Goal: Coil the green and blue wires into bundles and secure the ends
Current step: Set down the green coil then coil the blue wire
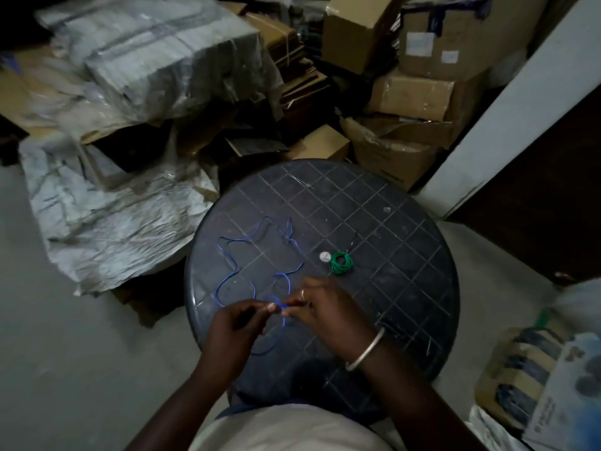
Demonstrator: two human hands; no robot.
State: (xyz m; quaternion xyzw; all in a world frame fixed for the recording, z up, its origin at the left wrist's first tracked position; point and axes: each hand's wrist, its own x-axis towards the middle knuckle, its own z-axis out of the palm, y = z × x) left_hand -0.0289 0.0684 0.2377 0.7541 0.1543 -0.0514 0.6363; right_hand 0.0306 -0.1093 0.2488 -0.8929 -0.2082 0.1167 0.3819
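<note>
Plastic-wrapped stacks [156,60] and cardboard boxes [416,92] crowd the floor behind the round gridded tabletop [406,255]. The blue wire [232,258] sprawls loose across its left half. Near the front edge, the left hand [231,330] and right hand [325,310] both pinch this wire. The green wire [341,263] lies coiled at the centre, just beside a small white disc [324,256].

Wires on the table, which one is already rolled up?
The green wire, a tight little coil, untouched. The blue wire sprawls in loose loops, pinched by the left hand and right hand.
</note>
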